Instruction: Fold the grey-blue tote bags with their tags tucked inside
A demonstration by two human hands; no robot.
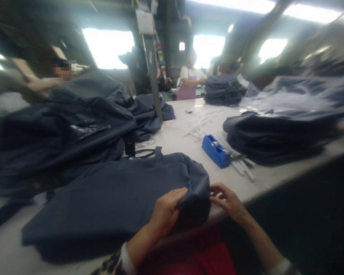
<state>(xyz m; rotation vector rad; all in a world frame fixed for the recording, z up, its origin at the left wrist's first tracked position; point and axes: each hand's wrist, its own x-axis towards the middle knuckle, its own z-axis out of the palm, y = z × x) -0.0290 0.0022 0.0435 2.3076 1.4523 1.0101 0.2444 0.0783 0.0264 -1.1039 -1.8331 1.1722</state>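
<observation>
A dark blue fabric bag (pixel 117 191) lies flat on the white table in front of me, with its strap (pixel 149 153) at the far side. My left hand (pixel 167 208) is closed on the bag near its right end, the fingers over a fold of cloth and the thumb partly hidden. At the bag's right edge, my right hand (pixel 228 200) has its thumb and fingers curled together, pinching the fabric there.
A blue tape dispenser (pixel 216 151) sits beyond the bag, with white strips (pixel 243 168) beside it. Stacked dark bags (pixel 275 133) stand on the right. A large heap of dark bags (pixel 74 118) fills the left, near a metal post (pixel 154 80). Co-workers stand behind the table.
</observation>
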